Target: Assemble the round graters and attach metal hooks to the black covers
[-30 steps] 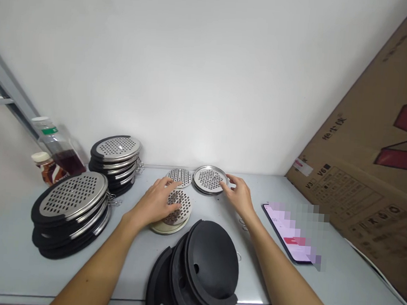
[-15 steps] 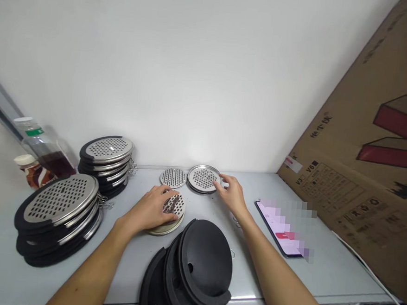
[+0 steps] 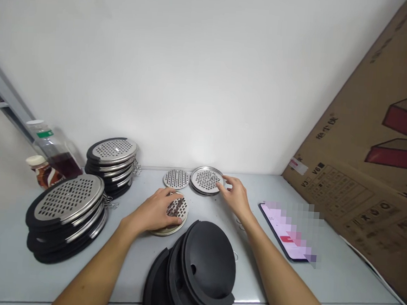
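Spread over a round perforated grater plate (image 3: 183, 207) is my left hand (image 3: 159, 211), thumb on the near side and fingers on the far side. The plate rests on a round metal piece (image 3: 165, 232), partly hidden by that hand. My right hand (image 3: 234, 194) pinches the right rim of a metal ring (image 3: 202, 169), thumb inside and fingers outside. Within that ring, on a low stack, lies another grater plate (image 3: 206, 180). A separate grater plate (image 3: 175, 179) with slotted rows lies flat just left of the ring.
Black round holders (image 3: 210, 260) are piled at the front edge. Stacked black-rimmed graters stand at left, a near pile (image 3: 69, 201) and a far pile (image 3: 115, 150). Behind them are a bottle (image 3: 62, 154) and a jar (image 3: 43, 171). A phone (image 3: 285, 232) and cardboard box (image 3: 368, 182) occupy the right.
The view has shifted slightly, so everything appears a little further right. Both hands keep nearly the same places on the same pieces.
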`<state>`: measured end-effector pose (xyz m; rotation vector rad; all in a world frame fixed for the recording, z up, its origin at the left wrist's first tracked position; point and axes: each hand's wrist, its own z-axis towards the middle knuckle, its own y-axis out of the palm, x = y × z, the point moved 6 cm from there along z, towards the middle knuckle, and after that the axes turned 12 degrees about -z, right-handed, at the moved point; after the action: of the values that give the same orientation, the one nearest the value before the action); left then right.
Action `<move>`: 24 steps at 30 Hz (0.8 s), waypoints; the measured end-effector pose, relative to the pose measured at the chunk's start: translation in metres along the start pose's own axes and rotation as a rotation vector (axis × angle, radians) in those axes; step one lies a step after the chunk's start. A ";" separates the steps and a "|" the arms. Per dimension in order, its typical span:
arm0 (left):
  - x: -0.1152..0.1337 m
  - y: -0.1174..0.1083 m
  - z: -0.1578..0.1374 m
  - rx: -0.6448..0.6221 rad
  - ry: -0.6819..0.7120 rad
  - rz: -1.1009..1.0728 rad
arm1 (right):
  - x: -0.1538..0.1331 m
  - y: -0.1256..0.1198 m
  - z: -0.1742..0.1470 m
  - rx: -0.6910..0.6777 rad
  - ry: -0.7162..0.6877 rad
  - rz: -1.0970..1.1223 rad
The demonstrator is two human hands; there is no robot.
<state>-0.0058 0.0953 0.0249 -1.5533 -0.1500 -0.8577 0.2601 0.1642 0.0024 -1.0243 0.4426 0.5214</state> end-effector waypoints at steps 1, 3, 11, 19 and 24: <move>0.000 0.001 -0.001 0.000 0.003 -0.001 | 0.000 0.000 0.000 -0.002 0.001 0.000; 0.000 0.001 -0.001 0.012 0.013 0.000 | 0.000 0.001 0.000 -0.008 0.003 0.000; 0.004 -0.006 0.002 0.096 0.034 0.016 | -0.003 0.001 -0.001 -0.027 0.012 0.019; -0.006 -0.022 0.001 0.153 0.017 -0.036 | -0.012 -0.003 -0.005 -0.080 0.041 0.102; -0.016 -0.013 -0.005 -0.040 -0.052 -0.062 | -0.042 0.022 -0.023 -0.404 -0.008 0.280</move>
<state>-0.0262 0.0998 0.0252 -1.6166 -0.2213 -0.8739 0.2112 0.1451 0.0006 -1.3553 0.4879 0.8905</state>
